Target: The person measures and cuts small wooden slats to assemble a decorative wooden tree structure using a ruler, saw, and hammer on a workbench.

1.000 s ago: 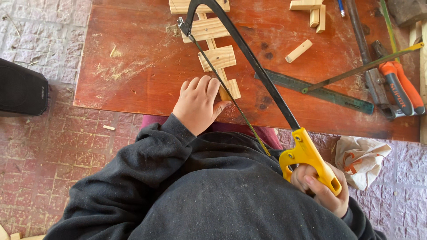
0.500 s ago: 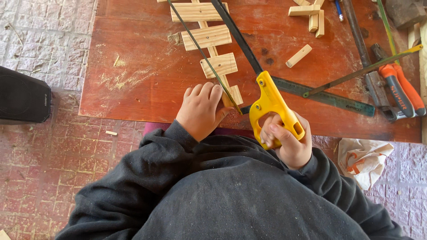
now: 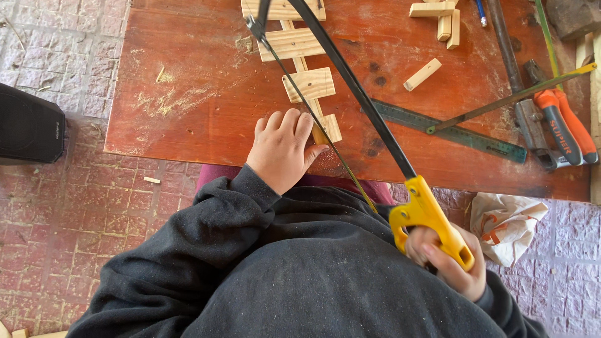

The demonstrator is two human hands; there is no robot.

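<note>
Now right hand (image 3: 447,263) fingers closed around yellow hacksaw (image 3: 350,119) handle, left hand (image 3: 282,150) fingers flat beside wooden strip (image 3: 310,100)

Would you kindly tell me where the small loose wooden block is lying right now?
In the head view, the small loose wooden block lies on the red-brown table, upper right of centre, between the hacksaw frame and the metal ruler.

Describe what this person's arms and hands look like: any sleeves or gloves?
Both hands are bare, with no gloves: left hand, right hand. Long dark grey sleeves of soft, creased cloth reach the wrists. No rings or watch show.
</note>
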